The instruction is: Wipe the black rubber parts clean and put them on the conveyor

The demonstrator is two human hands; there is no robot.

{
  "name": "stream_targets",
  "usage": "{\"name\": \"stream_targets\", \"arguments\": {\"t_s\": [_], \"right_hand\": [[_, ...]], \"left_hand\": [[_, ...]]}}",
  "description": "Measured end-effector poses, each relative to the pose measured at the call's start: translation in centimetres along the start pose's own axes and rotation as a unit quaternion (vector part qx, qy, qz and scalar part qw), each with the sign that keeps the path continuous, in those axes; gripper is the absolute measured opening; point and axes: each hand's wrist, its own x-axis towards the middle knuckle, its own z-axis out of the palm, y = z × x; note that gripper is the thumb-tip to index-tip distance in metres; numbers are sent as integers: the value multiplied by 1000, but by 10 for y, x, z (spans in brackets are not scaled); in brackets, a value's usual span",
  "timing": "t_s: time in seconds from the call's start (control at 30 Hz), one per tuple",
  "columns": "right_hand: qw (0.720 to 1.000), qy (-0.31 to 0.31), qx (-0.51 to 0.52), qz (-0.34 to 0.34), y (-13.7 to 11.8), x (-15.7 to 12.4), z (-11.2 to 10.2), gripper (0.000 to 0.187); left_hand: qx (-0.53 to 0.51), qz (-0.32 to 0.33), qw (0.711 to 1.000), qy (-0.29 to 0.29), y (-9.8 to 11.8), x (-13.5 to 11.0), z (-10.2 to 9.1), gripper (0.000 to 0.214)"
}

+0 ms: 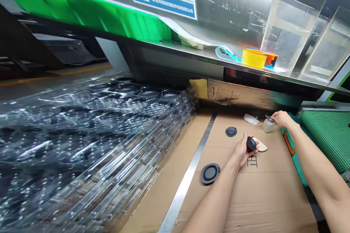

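Note:
My left hand (244, 150) holds a small black oval plastic part (251, 143) in its curled fingers, above the cardboard. Just behind that hand lies a cream-coloured pad (261, 146), partly hidden by the fingers. At the far right of the cardboard, my right hand (283, 119) pinches the metal lid (269, 118) of a small white dispenser bottle (268, 126); the lid appears tilted up. Two dark grey round parts with raised rings lie flat: the nearer part (210, 173) is left of my left forearm, the farther part (231, 131) beyond it.
Stacked clear plastic trays (109, 145) holding dark parts fill the left side. A crumpled white cloth (251, 119) lies beside the bottle. Rolls of tape (254, 57) sit on the metal shelf overhead. A green conveyor belt (329, 134) runs at right, beside the cardboard (262, 196).

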Motion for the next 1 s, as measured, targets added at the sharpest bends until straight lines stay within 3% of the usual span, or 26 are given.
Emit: {"name": "stream_targets", "arguments": {"t_s": [0.33,0.43,0.53,0.67,0.8,1.0], "right_hand": [[999,17,41,31,1,-7,1,27],[993,68,94,25,-7,-22,5,31],[965,107,238,-1,-26,-50,26,33],[927,67,363,-67,-57,-90,69,35],[918,72,371,-122,-75,-116,96,31],[929,118,321,-144,-80,-124,103,27]], "left_hand": [[-9,22,1000,12,1,5,-2,59],[-29,5,1000,-1,3,7,-4,57],[-31,-4,999,-8,4,7,-5,50],[0,3,1000,-4,1,6,-5,42],[47,0,999,-13,-4,8,-6,44],[107,16,994,-12,-12,6,-5,40]]}}
